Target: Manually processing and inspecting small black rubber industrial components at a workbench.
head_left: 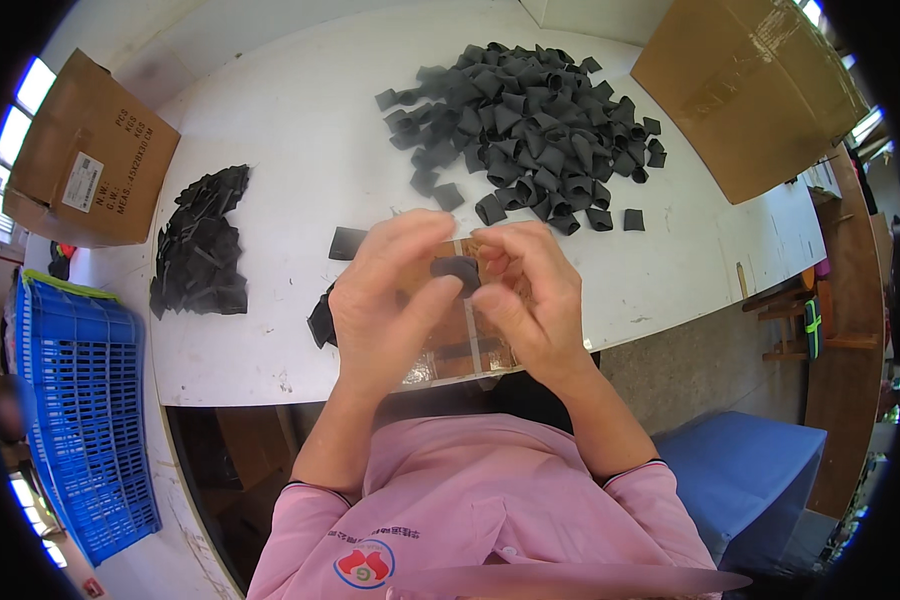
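At the far left a blue slatted plastic crate [80,400] stands beside my white tabletop [300,130], with a brown cardboard box [90,155] bearing a white label at upper left. A small heap of flat black pieces [202,245] lies next. At centre my left hand [385,300] and right hand [525,295] press close together, fingertips pinching a small black sleeve [455,268] above a clear plate. A big pile of curled black sleeves [535,120] sits upper centre; another cardboard box [745,90] leans at upper right.
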A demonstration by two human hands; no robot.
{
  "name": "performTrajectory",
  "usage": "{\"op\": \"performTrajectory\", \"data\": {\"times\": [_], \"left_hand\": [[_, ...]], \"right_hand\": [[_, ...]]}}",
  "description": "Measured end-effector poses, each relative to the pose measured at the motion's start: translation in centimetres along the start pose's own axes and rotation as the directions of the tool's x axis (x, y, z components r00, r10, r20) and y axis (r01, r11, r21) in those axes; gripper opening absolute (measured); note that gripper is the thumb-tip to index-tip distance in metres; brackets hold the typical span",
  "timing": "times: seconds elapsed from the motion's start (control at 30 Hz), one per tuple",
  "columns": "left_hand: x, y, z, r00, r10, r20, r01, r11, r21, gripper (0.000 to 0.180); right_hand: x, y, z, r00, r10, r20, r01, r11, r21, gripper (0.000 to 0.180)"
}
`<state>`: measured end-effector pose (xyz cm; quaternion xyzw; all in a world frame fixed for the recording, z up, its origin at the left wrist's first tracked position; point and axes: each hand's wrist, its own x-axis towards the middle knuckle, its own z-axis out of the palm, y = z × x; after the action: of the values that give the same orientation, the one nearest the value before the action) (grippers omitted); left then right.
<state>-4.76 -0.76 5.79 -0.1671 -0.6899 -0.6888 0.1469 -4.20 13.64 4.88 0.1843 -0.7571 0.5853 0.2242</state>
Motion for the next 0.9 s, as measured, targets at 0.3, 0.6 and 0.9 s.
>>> {"op": "performTrajectory", "data": {"times": [0.3, 0.6, 0.9], "left_hand": [[-0.9, -1.5, -0.5, 0.982, -0.190, 0.022, 0.139, 0.633, -0.761, 0.012], [-1.3, -1.0, -0.4, 0.975, -0.219, 0.018, 0.164, 0.667, -0.727, 0.013], [-1.8, -1.0, -0.2, 0.972, -0.233, -0.037, 0.161, 0.767, -0.622, 0.012]], "right_hand": [[0.5, -2.3, 0.3, 0.987, 0.074, 0.142, -0.082, 0.996, 0.047, 0.029], [1.5, -2.6, -0.1, 0.948, -0.310, 0.079, 0.319, 0.895, -0.311, 0.022], [0.2, -0.4, 1.4, 0.952, -0.305, 0.010, 0.295, 0.911, -0.287, 0.016]]}}
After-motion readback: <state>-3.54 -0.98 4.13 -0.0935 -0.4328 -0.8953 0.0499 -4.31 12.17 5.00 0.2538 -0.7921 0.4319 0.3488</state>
